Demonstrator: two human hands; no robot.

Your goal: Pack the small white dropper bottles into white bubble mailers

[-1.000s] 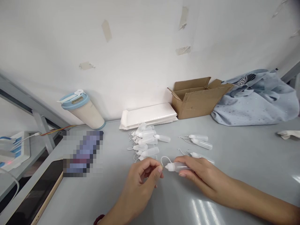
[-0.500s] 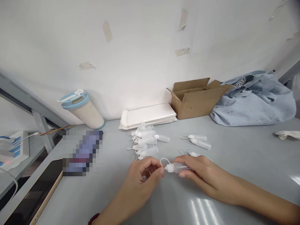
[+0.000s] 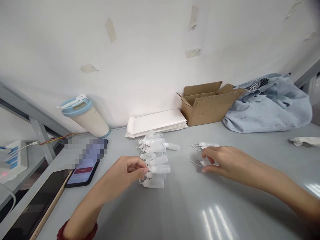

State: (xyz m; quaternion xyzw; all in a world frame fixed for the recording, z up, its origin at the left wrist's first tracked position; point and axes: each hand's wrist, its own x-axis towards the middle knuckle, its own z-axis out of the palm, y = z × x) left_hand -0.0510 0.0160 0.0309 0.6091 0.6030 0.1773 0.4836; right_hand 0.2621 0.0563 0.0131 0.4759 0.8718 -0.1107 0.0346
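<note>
My left hand (image 3: 131,170) is closed in a pinch at the tip end of a small clear dropper bottle (image 3: 160,169), which lies on the pile. Other such bottles lie in a loose column around it, among them one bottle (image 3: 155,183) at the near end. At the right, my right hand (image 3: 225,160) hovers low with thumb and fingers apart. Between them shows the white tip of a dropper bottle (image 3: 204,163) with a thin looped strap; the hand hides its body. Just behind lies another bottle (image 3: 209,144), partly covered by the fingers.
White padded envelopes (image 3: 157,122) are stacked by the wall, beside an open cardboard box (image 3: 210,108) and a pale blue cloth bag (image 3: 272,106). On the left are a tilted tumbler (image 3: 90,118), a phone (image 3: 82,173) and another dark-screened device (image 3: 37,203).
The bottle held between both hands is now down on the left pile, with my left hand at its tip. My right hand has let go and moved back to the bottles at the right.
</note>
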